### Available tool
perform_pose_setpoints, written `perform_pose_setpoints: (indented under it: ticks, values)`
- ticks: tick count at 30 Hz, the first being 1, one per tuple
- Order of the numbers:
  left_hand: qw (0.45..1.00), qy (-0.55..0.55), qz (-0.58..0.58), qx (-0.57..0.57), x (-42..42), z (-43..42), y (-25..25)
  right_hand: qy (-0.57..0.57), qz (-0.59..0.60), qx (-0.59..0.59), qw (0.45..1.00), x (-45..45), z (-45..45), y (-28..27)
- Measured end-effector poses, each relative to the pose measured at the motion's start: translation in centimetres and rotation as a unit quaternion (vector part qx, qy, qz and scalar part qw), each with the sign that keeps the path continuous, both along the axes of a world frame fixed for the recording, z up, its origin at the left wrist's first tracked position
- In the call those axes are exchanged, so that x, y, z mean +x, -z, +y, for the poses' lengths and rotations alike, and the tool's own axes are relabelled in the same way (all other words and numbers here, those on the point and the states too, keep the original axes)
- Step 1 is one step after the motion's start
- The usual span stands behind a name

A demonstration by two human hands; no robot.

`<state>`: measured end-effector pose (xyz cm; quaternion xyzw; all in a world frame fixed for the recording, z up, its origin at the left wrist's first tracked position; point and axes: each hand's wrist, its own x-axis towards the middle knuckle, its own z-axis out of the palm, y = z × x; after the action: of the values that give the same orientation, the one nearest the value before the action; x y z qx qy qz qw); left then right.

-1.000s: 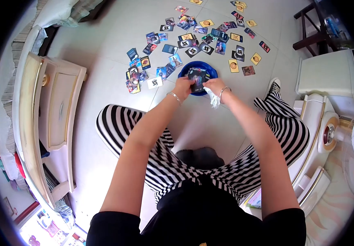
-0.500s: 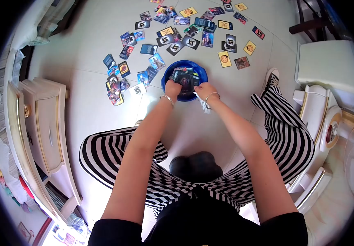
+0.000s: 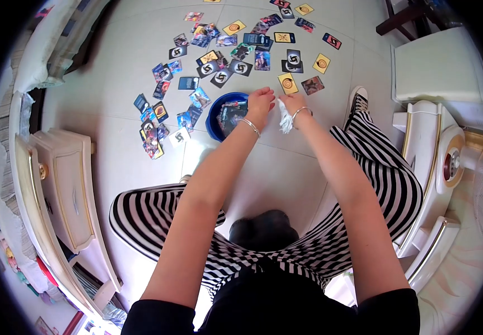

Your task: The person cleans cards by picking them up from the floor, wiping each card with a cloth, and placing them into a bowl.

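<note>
My left hand (image 3: 261,105) is over the right rim of a blue bowl (image 3: 212,124), its fingers drawn together and pointing right. Anything they pinch is too small to make out. Inside the bowl lies a pile of cards (image 3: 231,116), partly covered by this hand. Close by on the right, my right hand (image 3: 293,104) is closed on a crumpled white cloth (image 3: 285,120), which hangs down from the fingers. A yellow card (image 3: 288,84) lies on the floor just beyond both hands, with a brown card (image 3: 313,85) to its right.
Many cards, such as a black one (image 3: 241,67), are scattered over the tiled floor (image 3: 280,162) ahead and to the left. A white drawer cabinet (image 3: 65,190) stands left, a pale seat (image 3: 431,67) right. A dark rounded object (image 3: 263,230) sits between my legs.
My left hand has come out of the bowl and moved right. My right hand has lifted away from the bowl's rim with the cloth. The view has shifted slightly.
</note>
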<state>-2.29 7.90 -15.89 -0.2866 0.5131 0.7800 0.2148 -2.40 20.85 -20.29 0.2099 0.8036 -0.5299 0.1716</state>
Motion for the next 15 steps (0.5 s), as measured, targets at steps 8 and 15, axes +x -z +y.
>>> perform_pose_setpoints:
  ticks: [8, 15]
  values:
    - [0.997, 0.011, -0.069, 0.011, -5.3, 4.3, 7.6, 0.056, -0.086, -0.034, 0.994, -5.5, 6.2, 4.7]
    - [0.993, 0.057, -0.102, -0.035, -6.6, 5.7, 11.9, 0.034, -0.122, 0.055, 0.99, -7.7, 7.2, 10.1]
